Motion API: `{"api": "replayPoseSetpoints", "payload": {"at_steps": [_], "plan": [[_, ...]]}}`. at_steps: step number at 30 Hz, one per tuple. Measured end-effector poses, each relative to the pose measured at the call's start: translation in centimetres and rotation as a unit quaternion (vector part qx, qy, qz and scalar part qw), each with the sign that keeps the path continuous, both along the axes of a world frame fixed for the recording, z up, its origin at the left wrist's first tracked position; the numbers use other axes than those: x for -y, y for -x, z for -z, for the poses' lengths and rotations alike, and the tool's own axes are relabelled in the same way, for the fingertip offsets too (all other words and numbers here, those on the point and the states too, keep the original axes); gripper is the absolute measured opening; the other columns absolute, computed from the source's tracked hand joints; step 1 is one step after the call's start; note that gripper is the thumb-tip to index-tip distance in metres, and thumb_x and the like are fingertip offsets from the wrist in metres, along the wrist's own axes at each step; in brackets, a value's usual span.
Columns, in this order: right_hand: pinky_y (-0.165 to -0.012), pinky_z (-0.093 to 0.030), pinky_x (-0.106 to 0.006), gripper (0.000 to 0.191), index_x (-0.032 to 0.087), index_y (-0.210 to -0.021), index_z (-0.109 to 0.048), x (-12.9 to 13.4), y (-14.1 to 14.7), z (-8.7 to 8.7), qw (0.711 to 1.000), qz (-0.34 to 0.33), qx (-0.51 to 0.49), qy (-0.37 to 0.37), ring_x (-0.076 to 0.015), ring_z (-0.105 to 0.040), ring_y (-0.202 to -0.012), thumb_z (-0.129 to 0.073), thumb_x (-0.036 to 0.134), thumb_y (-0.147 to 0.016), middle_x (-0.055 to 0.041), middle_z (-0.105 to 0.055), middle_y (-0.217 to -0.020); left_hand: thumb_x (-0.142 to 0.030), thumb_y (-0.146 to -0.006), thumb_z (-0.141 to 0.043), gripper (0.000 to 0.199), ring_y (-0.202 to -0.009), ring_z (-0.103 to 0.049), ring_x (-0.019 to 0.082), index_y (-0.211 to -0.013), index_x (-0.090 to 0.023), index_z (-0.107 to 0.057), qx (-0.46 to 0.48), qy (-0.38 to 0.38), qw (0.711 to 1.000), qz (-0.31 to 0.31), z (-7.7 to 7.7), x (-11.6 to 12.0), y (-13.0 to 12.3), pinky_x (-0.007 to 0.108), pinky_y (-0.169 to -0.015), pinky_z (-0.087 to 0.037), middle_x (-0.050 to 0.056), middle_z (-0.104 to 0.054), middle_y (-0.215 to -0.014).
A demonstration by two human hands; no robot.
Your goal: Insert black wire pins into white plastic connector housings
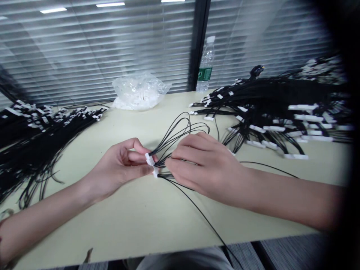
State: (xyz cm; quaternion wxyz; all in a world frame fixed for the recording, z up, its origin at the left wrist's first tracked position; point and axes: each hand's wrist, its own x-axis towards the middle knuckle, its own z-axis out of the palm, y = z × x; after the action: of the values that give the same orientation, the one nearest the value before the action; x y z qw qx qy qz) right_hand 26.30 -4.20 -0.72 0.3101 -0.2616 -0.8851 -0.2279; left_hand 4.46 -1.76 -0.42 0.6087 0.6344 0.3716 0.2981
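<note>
Near the middle of the table, my left hand (122, 167) pinches a white connector (151, 162) between thumb and fingers. Thin black wires (168, 139) run out of the connector to the right, some bending up into loops. My right hand (204, 165) is closed around part of these wires just right of the connector, its fingertips partly hidden behind the hand. One long wire trails down over the table's front edge, and another stretches right beneath my right forearm.
Piles of black wires with white connectors lie at the left (42, 142) and right (270, 101) of the table (135, 221). A clear plastic bag (140, 92) with white pieces and a water bottle (206, 65) stand at the back by the blinds.
</note>
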Motion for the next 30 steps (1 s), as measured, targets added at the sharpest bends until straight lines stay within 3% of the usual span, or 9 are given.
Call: {"api": "replayPoseSetpoints", "payload": {"at_steps": [12, 23, 27, 30], "plan": [[-0.069, -0.034, -0.029, 0.006, 0.016, -0.085, -0.055, -0.1, -0.2, 0.1, 0.999, -0.011, -0.001, -0.048, -0.0133, -0.050, -0.084, -0.052, 0.012, -0.083, 0.0018, -0.060, -0.080, -0.012, -0.075, -0.065, 0.019, -0.074, -0.067, 0.009, -0.081, -0.017, -0.049, -0.006, -0.009, 1.000, 0.019, -0.2, 0.1, -0.4, 0.018, -0.070, -0.051, -0.001, -0.072, -0.080], [-0.068, -0.031, -0.028, 0.010, 0.016, -0.076, -0.050, -0.2, 0.2, 0.0, 0.999, -0.027, 0.006, -0.026, -0.0133, -0.046, -0.081, -0.051, 0.008, -0.081, 0.0031, -0.055, -0.074, -0.011, -0.074, -0.066, 0.019, -0.073, -0.067, 0.008, -0.081, -0.017, -0.049, 0.001, -0.008, 1.000, 0.023, -0.3, 0.2, -0.4, 0.015, -0.067, -0.050, -0.001, -0.072, -0.078], [-0.074, -0.033, -0.029, 0.010, 0.017, -0.085, -0.055, -0.3, -0.3, -0.8, 0.998, -0.044, 0.033, 0.024, -0.0132, -0.046, -0.086, -0.045, 0.014, -0.087, 0.0017, -0.058, -0.085, -0.011, -0.073, -0.067, 0.020, -0.074, -0.067, 0.010, -0.081, -0.016, -0.049, -0.002, 0.001, 1.000, 0.020, -0.4, 0.1, -0.5, 0.018, -0.070, -0.051, 0.000, -0.072, -0.078], [-0.080, -0.034, -0.031, 0.019, 0.020, -0.097, -0.057, -0.4, -1.0, -1.7, 0.993, -0.093, 0.057, 0.053, -0.0137, -0.044, -0.091, -0.043, 0.012, -0.086, 0.0008, -0.057, -0.092, -0.011, -0.073, -0.067, 0.021, -0.073, -0.067, 0.010, -0.080, -0.016, -0.048, 0.002, 0.011, 1.000, 0.009, -0.4, -0.2, -0.3, 0.019, -0.069, -0.052, 0.000, -0.072, -0.078]]}}
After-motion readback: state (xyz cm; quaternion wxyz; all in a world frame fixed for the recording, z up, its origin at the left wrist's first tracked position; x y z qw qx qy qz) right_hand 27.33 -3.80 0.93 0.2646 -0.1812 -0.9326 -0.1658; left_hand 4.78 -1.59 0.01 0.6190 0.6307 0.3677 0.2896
